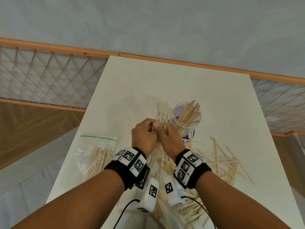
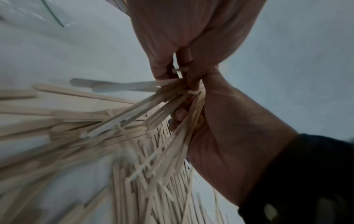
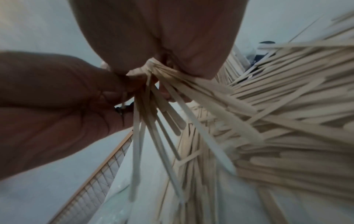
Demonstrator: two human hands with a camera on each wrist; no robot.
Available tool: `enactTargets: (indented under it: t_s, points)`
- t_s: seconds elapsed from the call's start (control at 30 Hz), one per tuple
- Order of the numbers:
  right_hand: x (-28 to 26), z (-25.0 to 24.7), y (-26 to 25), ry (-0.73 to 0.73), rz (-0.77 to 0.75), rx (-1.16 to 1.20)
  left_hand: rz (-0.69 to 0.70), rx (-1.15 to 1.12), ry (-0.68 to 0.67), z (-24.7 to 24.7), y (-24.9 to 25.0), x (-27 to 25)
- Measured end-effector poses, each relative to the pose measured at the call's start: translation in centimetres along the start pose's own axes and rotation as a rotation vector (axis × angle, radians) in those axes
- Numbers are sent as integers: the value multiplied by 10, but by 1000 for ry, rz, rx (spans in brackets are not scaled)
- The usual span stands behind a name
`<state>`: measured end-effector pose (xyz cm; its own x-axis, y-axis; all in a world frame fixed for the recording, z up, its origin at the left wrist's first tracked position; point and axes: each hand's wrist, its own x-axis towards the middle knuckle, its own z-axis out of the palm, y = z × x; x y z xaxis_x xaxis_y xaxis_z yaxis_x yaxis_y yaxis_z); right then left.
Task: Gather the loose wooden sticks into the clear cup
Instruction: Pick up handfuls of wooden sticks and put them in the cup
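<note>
Both hands meet above the white table (image 1: 132, 90), just left of the clear cup (image 1: 177, 120). Left hand (image 1: 144, 136) and right hand (image 1: 170, 140) are pressed together, fingers curled around one shared bundle of wooden sticks (image 1: 162, 120). Bundle ends fan out above the knuckles in the head view; the wrist views show the lower ends splaying down from between the two palms (image 3: 159, 121). Which hand carries most of the bundle: can't tell.

Clear cup stands upright on the table, already holding a batch of sticks (image 1: 189, 113) that lean against its far-right rim. Something purple (image 1: 188, 136) sits at the cup's base, mostly hidden; can't tell what it is.

Loose sticks (image 1: 222, 162) lie in a crisscrossed heap on the table right of and below the hands, reaching the near edge under the wrists. Left wrist view shows the same heap directly under the hands (image 2: 134, 151).

A clear zip bag (image 1: 97, 154) with a green seal strip lies at the table's left edge, more sticks inside, well apart from the cup.

Both wrists wear black bands with marker-tagged white blocks (image 1: 132, 160).
</note>
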<state>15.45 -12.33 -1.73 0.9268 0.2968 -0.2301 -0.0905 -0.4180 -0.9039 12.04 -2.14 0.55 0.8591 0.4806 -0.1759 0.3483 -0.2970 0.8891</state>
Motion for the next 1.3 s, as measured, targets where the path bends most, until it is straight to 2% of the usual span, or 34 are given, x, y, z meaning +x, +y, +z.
enactTargets:
  t_s: [0.17,0.33,0.43,0.57,0.63,0.7,0.77,0.87,0.93,1.07,1.23,1.3]
  points:
    - [4,1,-6,8,-18,80,-34,-129,-25,-4,4,-4]
    - [6,1,-16,62,-39,195,3,-233,-75,-13,13,-8]
    - [7,-3,-20,116,3,221,82,-184,-146,-19,15,-9]
    - [8,-8,-26,153,13,287,130,-74,-173,-24,10,-10]
    - [7,-12,-33,166,-11,354,81,45,-281,-28,4,-8]
    - [7,-15,-42,173,-48,429,-28,173,-497,-29,-4,-9]
    - [7,-16,-53,160,-95,519,-62,281,-648,-24,-11,-12]
    - [3,-15,-67,118,-163,584,-23,335,-611,-14,-9,-12]
    - [-2,-15,-70,107,-180,561,-43,234,-601,-12,-5,-10]
    - [-7,-17,-68,141,-131,573,-98,28,-726,-13,13,-11]
    - [-12,-18,-67,135,-88,523,-148,-66,-665,-13,27,-7]
    - [-10,-24,-75,135,-37,587,-112,41,-661,-12,21,-3]
